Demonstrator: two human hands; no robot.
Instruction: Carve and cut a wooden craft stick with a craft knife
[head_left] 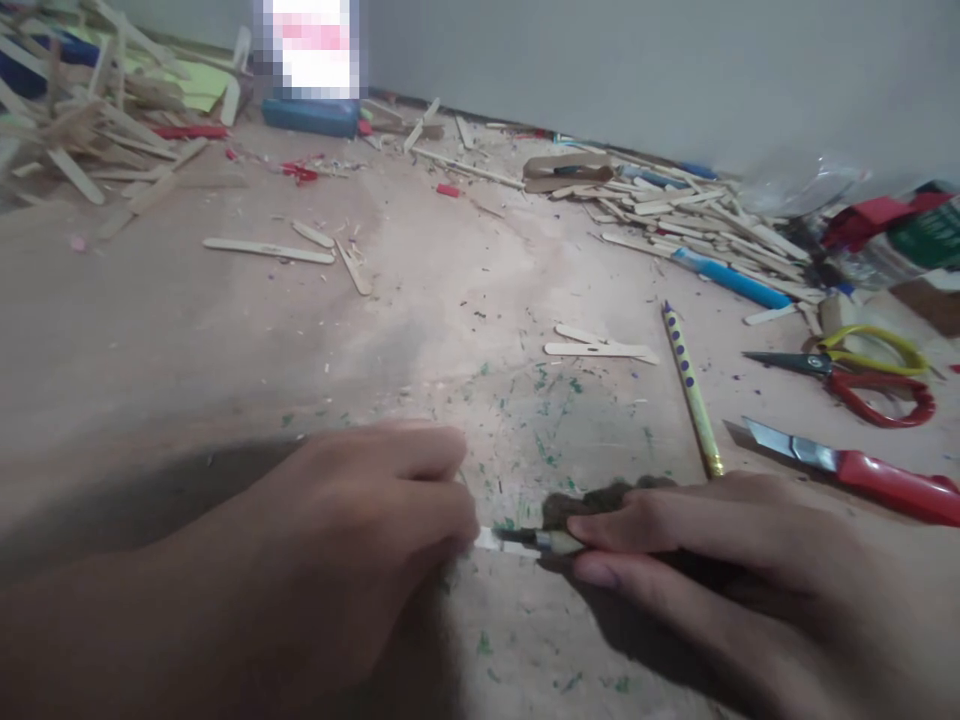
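Note:
My left hand [375,520] is closed at the lower middle, its fingertips on a pale craft stick [516,549]. Most of that stick is hidden by my hands. In my right hand [697,560] a small carving knife [553,541] is pinched between thumb and finger. Its dark blade points left and lies over the craft stick; the pictures do not tell how deep it touches. Just above my right hand lies a dotted pencil [690,385]. A utility knife [885,475] with a red handle rests to its right, blade out.
Scissors [847,368] with yellow and red handles lie at the right. Behind them are a blue pen [731,278] and a pile of craft sticks [705,215]. Another stick heap [97,120] fills the far left. Loose sticks [600,350] lie mid-table, amid green scraps. A wall bounds the back.

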